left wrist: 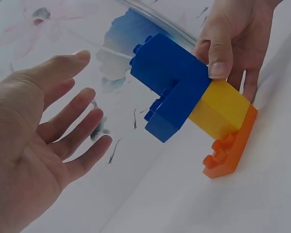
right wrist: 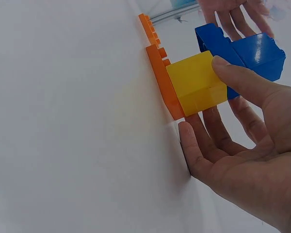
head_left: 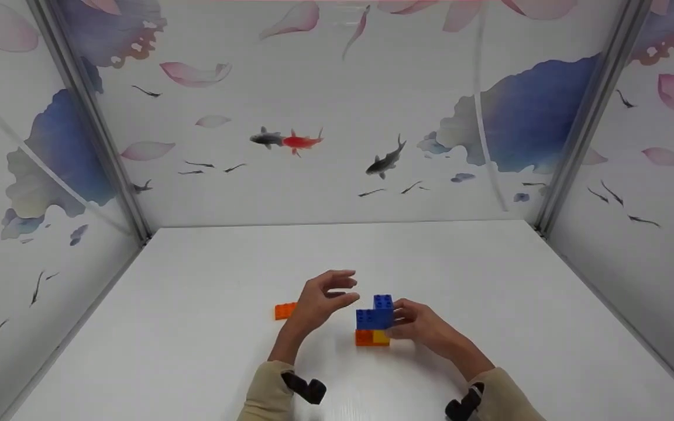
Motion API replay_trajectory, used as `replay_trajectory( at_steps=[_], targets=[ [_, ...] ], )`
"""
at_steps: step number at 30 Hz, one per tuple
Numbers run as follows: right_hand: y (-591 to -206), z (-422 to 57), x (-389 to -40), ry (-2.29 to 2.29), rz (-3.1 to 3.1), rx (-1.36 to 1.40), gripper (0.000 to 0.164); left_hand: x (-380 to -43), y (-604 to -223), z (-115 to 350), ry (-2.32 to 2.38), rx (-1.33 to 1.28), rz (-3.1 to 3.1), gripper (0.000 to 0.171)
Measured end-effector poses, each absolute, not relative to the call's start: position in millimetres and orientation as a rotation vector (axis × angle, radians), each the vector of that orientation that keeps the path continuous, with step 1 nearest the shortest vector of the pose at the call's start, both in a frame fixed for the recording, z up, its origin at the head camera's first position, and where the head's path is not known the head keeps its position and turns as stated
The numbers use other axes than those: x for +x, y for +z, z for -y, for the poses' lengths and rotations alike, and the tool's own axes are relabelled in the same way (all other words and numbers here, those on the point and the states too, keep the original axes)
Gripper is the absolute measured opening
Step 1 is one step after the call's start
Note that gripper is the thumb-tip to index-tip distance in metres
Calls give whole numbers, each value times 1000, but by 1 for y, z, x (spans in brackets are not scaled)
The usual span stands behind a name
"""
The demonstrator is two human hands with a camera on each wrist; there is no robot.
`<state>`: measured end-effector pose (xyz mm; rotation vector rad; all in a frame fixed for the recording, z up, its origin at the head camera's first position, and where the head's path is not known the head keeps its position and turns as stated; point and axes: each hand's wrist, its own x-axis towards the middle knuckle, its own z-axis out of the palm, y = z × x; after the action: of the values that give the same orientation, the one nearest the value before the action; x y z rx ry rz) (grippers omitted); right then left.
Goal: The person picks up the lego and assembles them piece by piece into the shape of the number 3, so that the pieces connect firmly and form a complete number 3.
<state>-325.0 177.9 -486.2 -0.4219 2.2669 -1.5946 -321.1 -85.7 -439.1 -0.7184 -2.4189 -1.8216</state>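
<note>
A stack of toy building bricks stands on the table: an orange brick (left wrist: 233,155) at the bottom, a yellow brick (right wrist: 196,82) on it, and blue bricks (head_left: 374,318) on top, one jutting sideways. My right hand (head_left: 425,327) holds the stack from its right side. Its thumb (right wrist: 240,75) lies where yellow meets blue, with the fingers round the far side. To the left of the stack, my left hand (head_left: 325,298) hovers with fingers apart and loosely bent, touching no brick. Behind its wrist lies another orange brick (head_left: 284,311), partly hidden.
The white table (head_left: 196,351) carries the bricks. Printed panels with fish and petals form a back wall (head_left: 337,193) and two side walls, joined by grey metal posts (head_left: 88,111). Each sleeve has a black device (head_left: 308,389) strapped at the wrist.
</note>
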Motion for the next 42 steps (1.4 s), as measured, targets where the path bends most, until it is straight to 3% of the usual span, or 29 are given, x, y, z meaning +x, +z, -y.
replay_trajectory(
  at_steps=[8, 24, 42],
  targets=[
    [-488, -178, -323, -1607, -2240, -405, 44, -322, -435, 122, -1692, -677, 2454, 42],
    [-485, -179, -322, -1601, -2267, -387, 44, -323, -446, 200, -1606, -326, 2506, 39],
    [-486, -179, -322, -1601, -2250, -414, 43, -332, -474, 218, -1576, -240, 2600, 47]
  ],
)
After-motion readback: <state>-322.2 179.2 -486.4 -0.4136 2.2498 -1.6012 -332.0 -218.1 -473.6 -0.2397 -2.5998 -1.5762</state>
